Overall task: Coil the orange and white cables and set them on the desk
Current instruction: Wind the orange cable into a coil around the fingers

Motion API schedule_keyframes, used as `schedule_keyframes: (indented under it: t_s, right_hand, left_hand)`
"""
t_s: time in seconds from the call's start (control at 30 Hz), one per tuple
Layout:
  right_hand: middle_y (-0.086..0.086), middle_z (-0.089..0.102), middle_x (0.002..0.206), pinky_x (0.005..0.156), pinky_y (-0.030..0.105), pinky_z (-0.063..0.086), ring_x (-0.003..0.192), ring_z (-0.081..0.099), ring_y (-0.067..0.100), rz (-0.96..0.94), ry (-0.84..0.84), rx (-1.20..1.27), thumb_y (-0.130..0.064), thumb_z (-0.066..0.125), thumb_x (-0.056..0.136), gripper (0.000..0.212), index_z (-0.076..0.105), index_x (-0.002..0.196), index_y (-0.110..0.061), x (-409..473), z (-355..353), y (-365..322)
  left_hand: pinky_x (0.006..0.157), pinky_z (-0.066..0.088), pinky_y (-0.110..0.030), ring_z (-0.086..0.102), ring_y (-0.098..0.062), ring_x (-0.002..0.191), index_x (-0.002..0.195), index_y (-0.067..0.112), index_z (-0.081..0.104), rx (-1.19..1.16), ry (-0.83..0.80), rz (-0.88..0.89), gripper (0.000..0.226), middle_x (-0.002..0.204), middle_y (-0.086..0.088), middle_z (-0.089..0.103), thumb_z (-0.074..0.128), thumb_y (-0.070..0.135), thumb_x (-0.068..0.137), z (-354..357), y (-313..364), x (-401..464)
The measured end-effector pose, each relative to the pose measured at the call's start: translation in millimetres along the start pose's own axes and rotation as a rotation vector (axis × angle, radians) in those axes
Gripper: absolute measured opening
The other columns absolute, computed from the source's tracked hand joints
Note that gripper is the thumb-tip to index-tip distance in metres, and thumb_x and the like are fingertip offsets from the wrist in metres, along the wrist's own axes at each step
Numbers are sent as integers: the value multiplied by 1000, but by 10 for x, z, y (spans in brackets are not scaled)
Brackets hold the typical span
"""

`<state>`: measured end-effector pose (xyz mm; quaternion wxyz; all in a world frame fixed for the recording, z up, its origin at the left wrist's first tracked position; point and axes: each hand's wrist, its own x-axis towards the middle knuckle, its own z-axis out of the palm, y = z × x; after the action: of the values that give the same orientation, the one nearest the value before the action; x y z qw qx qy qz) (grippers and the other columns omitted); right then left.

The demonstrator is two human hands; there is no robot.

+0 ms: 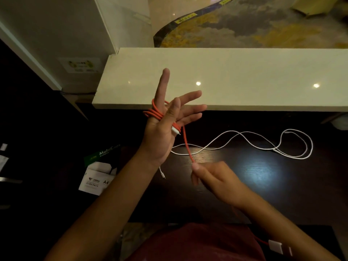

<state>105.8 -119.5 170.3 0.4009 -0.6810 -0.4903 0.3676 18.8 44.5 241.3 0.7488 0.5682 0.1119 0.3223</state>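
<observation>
We see orange cable (157, 114) approx. half wound round our spread left hand (162, 127); right hand (212, 176) grip pinches its loose run. White cable (244, 142) lies uncoiled on bench (263, 185), not yet begun.

- orange cable (154, 112): several loops wound on raised spread fingers, one strand running taut downward
- white cable (244, 141): uncoiled, loosely snaking across dark desk (263, 185)
</observation>
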Motion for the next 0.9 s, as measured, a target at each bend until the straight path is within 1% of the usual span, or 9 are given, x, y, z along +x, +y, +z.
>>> schedule_keyframes:
  t_s: [0.1, 0.2, 0.33, 0.4, 0.5, 0.6, 0.7, 0.8, 0.9]
  right_hand:
    - [-11, 46, 52, 54, 21, 35, 48, 46, 7, -133, 8, -104, -45, 42, 105, 41, 66, 77, -29, -79, -23, -144]
    - [-19, 49, 56, 55, 13, 32, 49, 49, -1, -259, 19, -220, -41, 46, 106, 35, 68, 83, -25, -104, -164, -284]
    - [-16, 48, 56, 50, 25, 41, 48, 50, 3, -348, 137, -305, -47, 41, 108, 47, 70, 89, -15, -102, -188, -325]
    - [-11, 52, 55, 49, 28, 44, 48, 53, 5, -402, 224, -233, -45, 40, 108, 49, 73, 97, -11, -173, -159, -313]
    - [-10, 58, 52, 53, 11, 41, 47, 55, -2, -401, 252, -128, -38, 45, 107, 28, 69, 108, -24, -236, -129, -281]
    - [-16, 59, 59, 56, 16, 42, 51, 57, 0, -274, 278, -117, -37, 52, 103, 16, 67, 108, -36, -116, -205, -204]
    - [-7, 63, 68, 57, 24, 43, 59, 59, 7, -178, 308, -217, -41, 63, 97, 16, 72, 95, -29, 24, -412, -175]
    - [-11, 61, 66, 56, 22, 41, 60, 58, 8, -229, 162, -302, -36, 68, 94, 11, 73, 90, -28, 59, -511, -301]
    - [-21, 67, 81, 64, 22, 49, 69, 63, -1, -397, -43, -362, -27, 65, 99, 13, 75, 101, -20, 75, -454, -538]
  left_hand:
    - [102, 51, -46, 66, -31, 119, 156, 33, 13, 204, -11, 9, 59, 127, -20, 67, 36, 30, 101, 12, -58, -80]
    - [118, 35, -39, 51, -13, 137, 155, 39, 21, 483, -153, -7, 55, 132, -6, 67, 37, 33, 103, 64, -197, -213]
    - [119, 31, -31, 48, -9, 139, 153, 42, 27, 505, -233, -34, 51, 120, 1, 73, 36, 46, 103, 126, -248, -320]
    - [121, 28, -41, 57, -9, 131, 148, 46, 36, 500, -268, 40, 48, 115, 10, 73, 34, 55, 101, 175, -211, -332]
    - [123, 21, -47, 66, -13, 120, 144, 25, 50, 648, -381, 169, 54, 111, 6, 75, 28, 53, 104, 159, -183, -296]
    - [122, 25, -38, 64, -10, 120, 139, 13, 56, 817, -455, 185, 58, 109, 10, 73, 32, 51, 104, -75, -154, -220]
    - [106, 39, -27, 61, -6, 112, 150, 26, 42, 1090, -516, -44, 54, 109, 8, 71, 45, 49, 101, -303, -147, -138]
    - [91, 48, -28, 66, -12, 100, 156, 39, 20, 1292, -569, -227, 67, 102, 4, 73, 54, 42, 99, -444, -269, -133]
    - [81, 52, -20, 69, -10, 88, 133, 46, 53, 1208, -611, -288, 44, 94, 4, 75, 60, 21, 97, -395, -319, -166]
